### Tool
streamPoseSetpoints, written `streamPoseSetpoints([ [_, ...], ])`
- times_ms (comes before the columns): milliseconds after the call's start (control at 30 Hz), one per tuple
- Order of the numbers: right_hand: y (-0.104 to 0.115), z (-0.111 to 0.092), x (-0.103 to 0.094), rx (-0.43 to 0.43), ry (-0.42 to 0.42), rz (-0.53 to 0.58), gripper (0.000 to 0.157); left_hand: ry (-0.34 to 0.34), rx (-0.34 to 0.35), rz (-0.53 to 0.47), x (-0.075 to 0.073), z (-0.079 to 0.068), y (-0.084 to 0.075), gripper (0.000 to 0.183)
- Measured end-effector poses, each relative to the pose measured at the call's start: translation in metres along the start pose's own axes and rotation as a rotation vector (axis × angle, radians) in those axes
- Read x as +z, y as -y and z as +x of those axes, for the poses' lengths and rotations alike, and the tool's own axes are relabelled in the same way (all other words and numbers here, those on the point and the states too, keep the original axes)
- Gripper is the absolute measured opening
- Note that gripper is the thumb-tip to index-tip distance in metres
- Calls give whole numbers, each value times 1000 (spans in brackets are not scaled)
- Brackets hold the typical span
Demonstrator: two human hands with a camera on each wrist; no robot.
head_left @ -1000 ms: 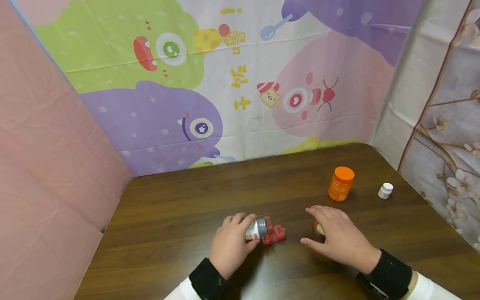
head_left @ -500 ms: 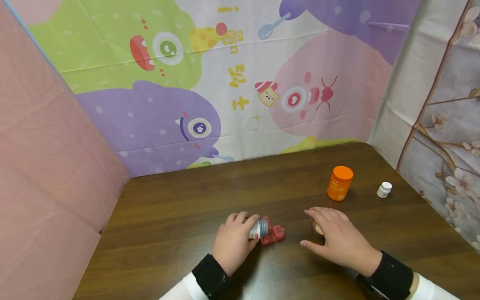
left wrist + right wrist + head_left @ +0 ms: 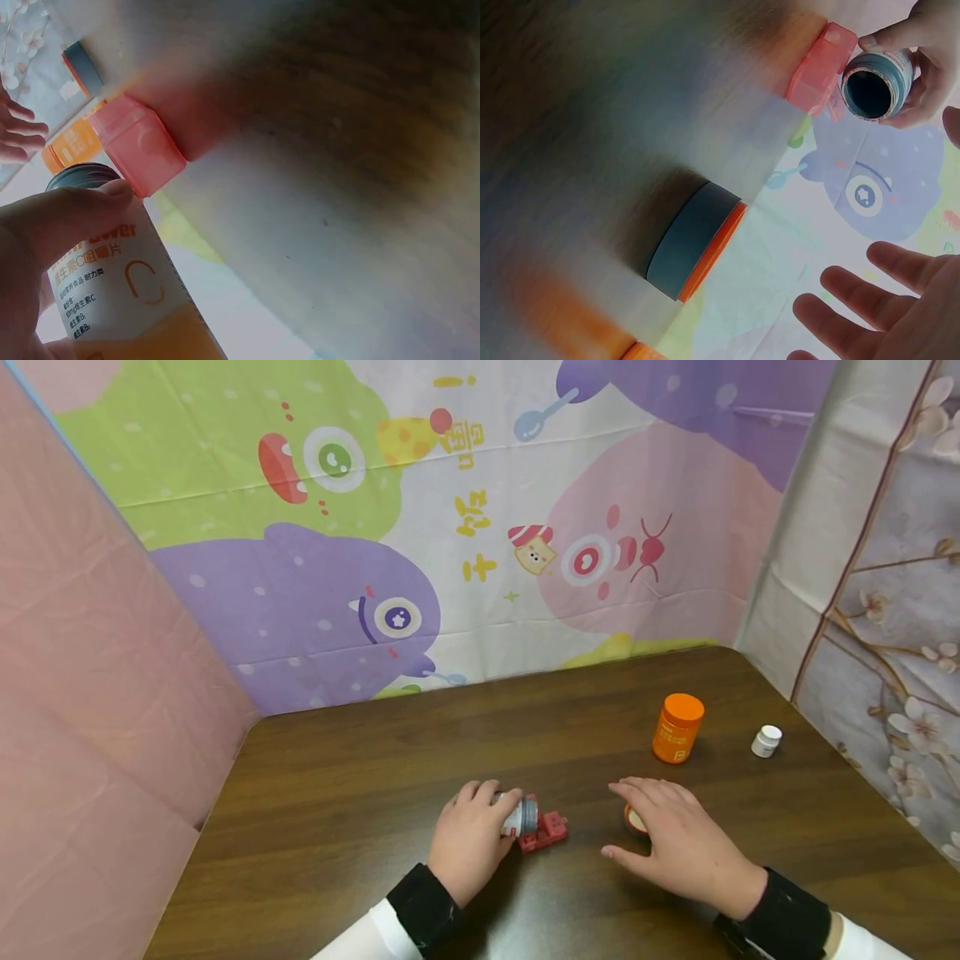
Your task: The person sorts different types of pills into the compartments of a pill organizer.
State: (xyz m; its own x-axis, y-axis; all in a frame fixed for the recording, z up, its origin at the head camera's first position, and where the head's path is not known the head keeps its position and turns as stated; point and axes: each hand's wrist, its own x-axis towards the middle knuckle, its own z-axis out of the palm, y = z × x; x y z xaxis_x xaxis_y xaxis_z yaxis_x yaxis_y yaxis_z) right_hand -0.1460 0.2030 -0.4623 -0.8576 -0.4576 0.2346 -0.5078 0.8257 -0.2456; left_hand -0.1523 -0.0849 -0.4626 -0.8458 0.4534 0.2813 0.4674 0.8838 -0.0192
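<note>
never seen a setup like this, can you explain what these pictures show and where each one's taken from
There is no machine here, just a person's two bare hands, with a black band on each wrist. The wide picture comes from a camera worn on the head, looking forward and down at a brown table. The other two come from cameras on the wrists, so they look tilted. The left hand grips an orange-and-white bottle, uncapped and tipped sideways, its mouth by a red plastic case. The right hand holds nothing, and is near a grey-and-orange lid on the table. Farther back stand an orange jar and a small white bottle.
</note>
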Motion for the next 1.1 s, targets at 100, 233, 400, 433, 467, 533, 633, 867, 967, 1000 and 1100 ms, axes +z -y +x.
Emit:
streamPoseSetpoints([
  [100, 0, 0, 0, 3, 4, -1, 79, -10, 24, 20, 1, 1, 1, 58],
  [233, 0, 0, 0, 4, 4, -1, 79, -16, 38, 37, 3, 2, 2, 57],
  [400, 0, -1, 0, 4, 1, -2, 79, -8, 52, 52, 2, 3, 1, 56],
  [433, 0, -1, 0, 3, 0, -2, 79, -10, 58, 57, 1, 4, 1, 56],
  [467, 0, -1, -1, 2, -2, -3, 79, -9, 62, 62, 0, 4, 1, 56],
  [533, 1, -1, -1, -1, -4, -5, 79, -16, 69, 70, -1, 4, 0, 56],
  [633, 1, -1, -1, -4, -7, -11, 79, -25, 76, 80, -2, 4, -1, 55],
  [867, 1, -1, -2, 2, 1, -14, 79, -28, 95, 114, -1, 5, -1, 52],
  [967, 1, -1, -2, 8, 9, -13, 79, -21, 97, 117, 0, 5, 0, 52],
  [1000, 1, -1, -3, 10, 10, -12, 80, -17, 97, 117, 1, 5, 0, 52],
  [1100, 1, -1, -3, 11, 12, -12, 79, -8, 96, 118, 1, 6, 0, 52],
])
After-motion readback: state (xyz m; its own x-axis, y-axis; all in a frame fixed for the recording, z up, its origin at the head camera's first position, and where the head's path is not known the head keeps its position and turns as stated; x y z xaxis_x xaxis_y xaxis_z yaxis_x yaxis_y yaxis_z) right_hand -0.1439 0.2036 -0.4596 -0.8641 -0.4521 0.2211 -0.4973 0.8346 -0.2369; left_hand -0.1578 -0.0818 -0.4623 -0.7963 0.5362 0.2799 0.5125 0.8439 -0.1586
